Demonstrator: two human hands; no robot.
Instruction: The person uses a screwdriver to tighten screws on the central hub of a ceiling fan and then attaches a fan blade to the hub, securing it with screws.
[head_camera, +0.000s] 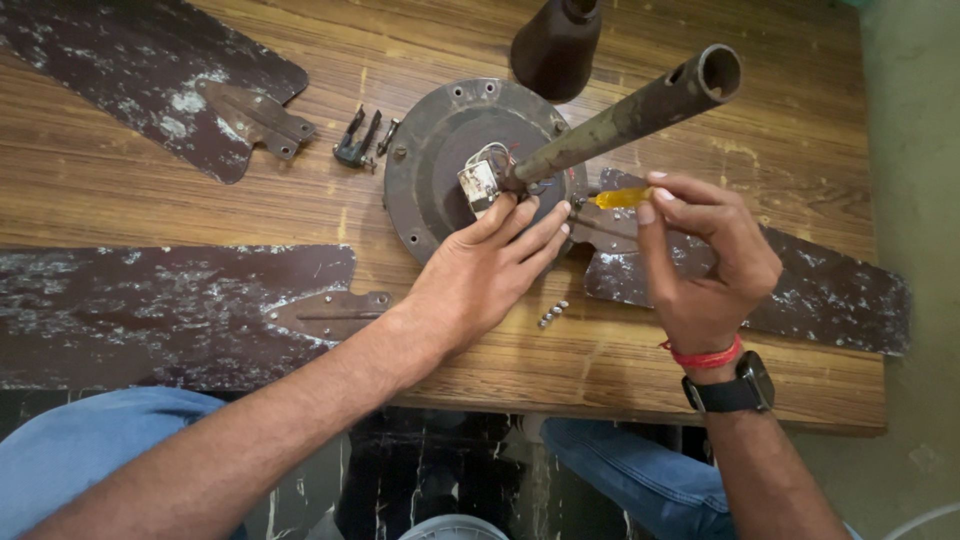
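Note:
A round, rusty brown fan motor housing (440, 140) lies on the wooden table (640, 360), with a long metal rod (625, 115) sticking up from its middle toward me. A small white block with wires (478, 183) sits at the rod's base. My left hand (490, 265) rests flat on the housing's near edge, fingers spread. My right hand (700, 265) pinches a yellow-handled screwdriver (620, 198) whose tip points at the housing's right rim, where a worn dark fan blade (800, 290) joins it.
Two more worn dark blades lie at the left, a far blade (140, 70) and a near blade (150, 310). Loose dark clips and screws (360, 140) sit by the housing, small silver screws (552, 314) near my left hand. A dark cone-shaped cover (555, 45) stands at the back.

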